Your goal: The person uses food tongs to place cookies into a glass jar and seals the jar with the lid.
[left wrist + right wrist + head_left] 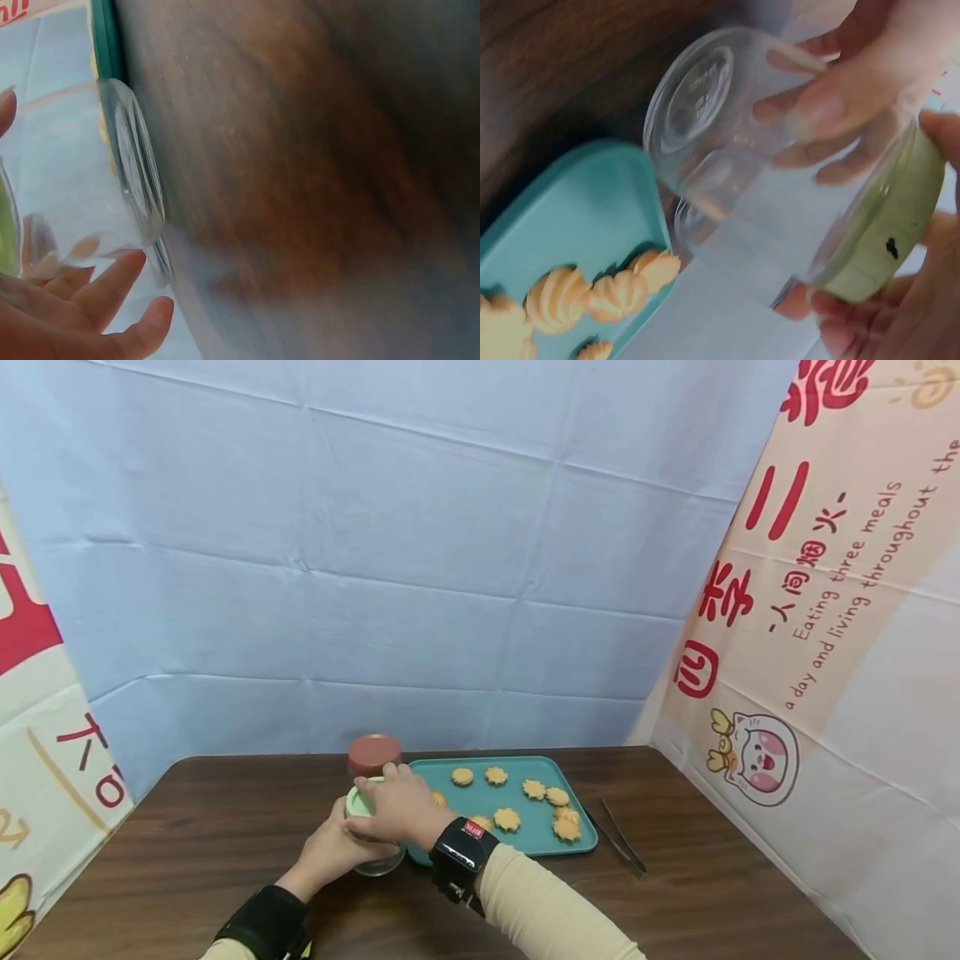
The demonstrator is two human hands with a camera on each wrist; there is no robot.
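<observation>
A clear glass jar [735, 135] with a light green lid [360, 803] is at the front left of the teal tray [467, 798]. My left hand [332, 850] grips the jar's side, its thumb and fingers around the glass in the right wrist view. On top, my right hand [405, 807] grips the lid by its rim. The lid sits at the jar's mouth; whether it is tight cannot be told. Through the glass the jar looks empty. Swirled and flower-shaped cookies [507, 819] lie on the tray, partly hidden by the right arm.
Behind the held jar stands another jar with a red-brown lid [374, 752]. Metal tongs [621, 843] lie right of the tray on the dark wooden table [247, 810]. A pale blue cloth [420, 552] hangs along the back, with printed cloth [810, 693] at the right.
</observation>
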